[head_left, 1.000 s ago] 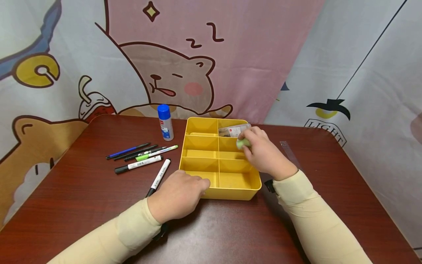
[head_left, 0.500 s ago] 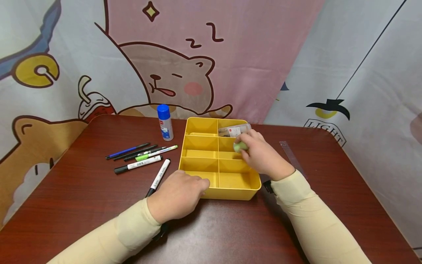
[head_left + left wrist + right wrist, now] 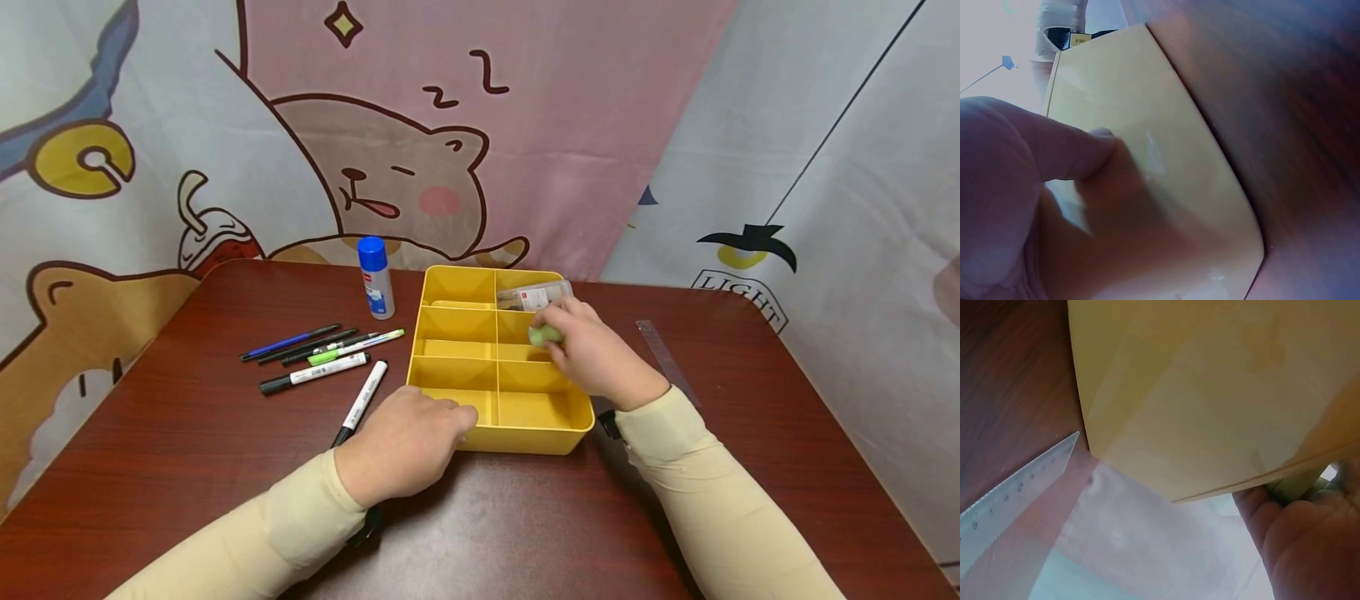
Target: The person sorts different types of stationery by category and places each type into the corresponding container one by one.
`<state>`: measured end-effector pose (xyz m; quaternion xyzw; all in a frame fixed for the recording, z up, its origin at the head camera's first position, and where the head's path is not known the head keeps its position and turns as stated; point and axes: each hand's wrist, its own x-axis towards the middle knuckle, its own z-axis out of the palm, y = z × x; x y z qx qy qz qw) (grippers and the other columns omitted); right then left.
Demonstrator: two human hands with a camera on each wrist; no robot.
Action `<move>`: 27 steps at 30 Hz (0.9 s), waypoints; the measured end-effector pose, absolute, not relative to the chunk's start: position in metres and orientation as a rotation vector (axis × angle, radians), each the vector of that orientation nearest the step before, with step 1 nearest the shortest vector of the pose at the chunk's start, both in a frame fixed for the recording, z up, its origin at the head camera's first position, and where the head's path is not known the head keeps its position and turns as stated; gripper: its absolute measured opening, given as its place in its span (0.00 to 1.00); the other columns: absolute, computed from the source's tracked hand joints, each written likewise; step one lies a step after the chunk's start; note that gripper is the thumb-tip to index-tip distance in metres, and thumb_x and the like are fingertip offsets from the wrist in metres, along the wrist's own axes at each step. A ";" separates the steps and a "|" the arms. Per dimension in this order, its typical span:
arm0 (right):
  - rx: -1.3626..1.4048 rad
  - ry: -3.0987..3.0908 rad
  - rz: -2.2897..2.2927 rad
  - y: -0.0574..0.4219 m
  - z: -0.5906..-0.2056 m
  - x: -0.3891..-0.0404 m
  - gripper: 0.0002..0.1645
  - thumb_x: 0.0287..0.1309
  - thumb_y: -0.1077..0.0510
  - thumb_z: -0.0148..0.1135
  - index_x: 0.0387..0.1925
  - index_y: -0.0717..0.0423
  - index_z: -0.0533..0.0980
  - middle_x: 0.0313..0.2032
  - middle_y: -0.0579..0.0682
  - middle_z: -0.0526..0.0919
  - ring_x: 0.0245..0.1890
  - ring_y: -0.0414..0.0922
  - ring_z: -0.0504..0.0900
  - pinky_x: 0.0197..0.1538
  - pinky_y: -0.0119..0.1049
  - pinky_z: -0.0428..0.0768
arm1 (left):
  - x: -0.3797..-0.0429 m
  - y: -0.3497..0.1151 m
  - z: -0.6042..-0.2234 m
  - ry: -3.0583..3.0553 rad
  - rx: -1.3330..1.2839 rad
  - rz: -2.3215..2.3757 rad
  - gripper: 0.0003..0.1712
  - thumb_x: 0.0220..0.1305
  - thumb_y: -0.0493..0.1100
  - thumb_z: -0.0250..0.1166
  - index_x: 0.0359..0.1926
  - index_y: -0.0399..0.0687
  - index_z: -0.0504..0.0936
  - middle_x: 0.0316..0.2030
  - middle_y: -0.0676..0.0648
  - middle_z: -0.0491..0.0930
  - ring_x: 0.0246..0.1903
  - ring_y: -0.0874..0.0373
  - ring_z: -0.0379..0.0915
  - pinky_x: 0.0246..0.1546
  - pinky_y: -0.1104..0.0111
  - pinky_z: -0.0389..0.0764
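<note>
A yellow compartment box (image 3: 532,440) sits on the table. My left hand (image 3: 408,446) grips its front wall near the left corner; in the left wrist view the thumb (image 3: 1079,150) presses the outer face, and the other fingers go over the rim. My right hand (image 3: 600,350) pinches a small, rounded, light-green object (image 3: 545,335) over the middle right compartment; I cannot tell its kind. In the right wrist view the box wall (image 3: 1210,412) partly hides this green object (image 3: 1297,486). A clear case with a white label (image 3: 534,297) lies tilted in the back right compartment.
Left of the box stands a glue stick (image 3: 377,283) with a blue cap. Several pens (image 3: 300,340) lie beside a white marker (image 3: 318,373); another white marker (image 3: 365,396) is near my left hand. A clear ruler (image 3: 666,358) lies on the right, also a ruler (image 3: 1019,490) by the box.
My right hand has shifted slightly left and down with the green object, mostly in the first half second. My left hand and the box have stayed in place.
</note>
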<state>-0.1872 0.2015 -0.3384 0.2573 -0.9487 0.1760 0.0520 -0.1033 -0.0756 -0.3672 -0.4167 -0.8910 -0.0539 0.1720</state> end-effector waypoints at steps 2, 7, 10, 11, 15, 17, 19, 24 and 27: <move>0.789 -2.888 0.535 0.201 -0.339 -0.187 0.14 0.68 0.65 0.64 0.54 0.56 0.77 0.57 0.60 0.75 0.59 0.61 0.73 0.64 0.55 0.76 | -0.103 -0.076 -0.367 -2.527 -1.178 -0.151 0.18 0.63 0.42 0.67 0.21 0.55 0.67 0.15 0.57 0.66 0.13 0.63 0.62 0.19 0.67 0.53; 0.785 -2.903 0.534 0.200 -0.339 -0.188 0.15 0.68 0.64 0.65 0.55 0.56 0.77 0.58 0.61 0.76 0.60 0.62 0.73 0.65 0.56 0.76 | -0.103 -0.076 -0.368 -2.532 -1.173 -0.147 0.18 0.63 0.43 0.67 0.21 0.56 0.67 0.15 0.57 0.66 0.13 0.63 0.63 0.19 0.67 0.53; 0.779 -2.913 0.523 0.200 -0.339 -0.189 0.17 0.69 0.63 0.65 0.56 0.55 0.76 0.59 0.61 0.76 0.60 0.61 0.74 0.65 0.55 0.76 | -0.104 -0.076 -0.368 -2.531 -1.174 -0.144 0.18 0.63 0.43 0.67 0.21 0.56 0.67 0.15 0.57 0.66 0.13 0.63 0.62 0.19 0.67 0.53; 0.777 -2.916 0.520 0.200 -0.339 -0.189 0.17 0.69 0.62 0.66 0.57 0.55 0.76 0.59 0.60 0.76 0.59 0.60 0.74 0.65 0.55 0.77 | -0.104 -0.076 -0.368 -2.529 -1.175 -0.142 0.18 0.63 0.43 0.67 0.21 0.56 0.67 0.15 0.57 0.66 0.13 0.63 0.62 0.19 0.67 0.53; 0.776 -2.925 0.515 0.200 -0.339 -0.189 0.18 0.69 0.61 0.66 0.58 0.55 0.76 0.57 0.59 0.76 0.57 0.59 0.75 0.63 0.53 0.77 | -0.104 -0.076 -0.368 -2.524 -1.179 -0.144 0.18 0.63 0.42 0.67 0.21 0.56 0.67 0.15 0.57 0.66 0.13 0.63 0.62 0.18 0.67 0.52; 0.779 -2.926 0.517 0.200 -0.339 -0.189 0.18 0.69 0.61 0.66 0.58 0.55 0.76 0.57 0.59 0.76 0.57 0.58 0.75 0.63 0.53 0.78 | -0.105 -0.076 -0.369 -2.524 -1.181 -0.149 0.18 0.63 0.42 0.67 0.21 0.56 0.67 0.15 0.57 0.66 0.13 0.63 0.61 0.18 0.67 0.52; 0.784 -2.925 0.516 0.200 -0.339 -0.189 0.18 0.69 0.61 0.66 0.58 0.56 0.76 0.57 0.59 0.77 0.57 0.58 0.75 0.63 0.53 0.78 | -0.105 -0.076 -0.369 -2.528 -1.180 -0.153 0.18 0.63 0.42 0.66 0.21 0.56 0.67 0.15 0.57 0.65 0.13 0.63 0.61 0.18 0.67 0.52; 0.791 -2.929 0.510 0.200 -0.339 -0.189 0.18 0.69 0.61 0.66 0.58 0.55 0.76 0.58 0.59 0.77 0.57 0.58 0.76 0.63 0.53 0.78 | -0.105 -0.076 -0.368 -2.528 -1.180 -0.155 0.18 0.63 0.42 0.66 0.21 0.56 0.67 0.15 0.57 0.66 0.13 0.63 0.61 0.18 0.67 0.52; 0.791 -2.933 0.509 0.200 -0.339 -0.189 0.18 0.69 0.61 0.66 0.59 0.55 0.77 0.59 0.59 0.77 0.59 0.58 0.76 0.64 0.53 0.78 | -0.105 -0.075 -0.368 -2.523 -1.182 -0.158 0.18 0.63 0.41 0.66 0.21 0.55 0.67 0.15 0.57 0.66 0.13 0.63 0.62 0.18 0.67 0.52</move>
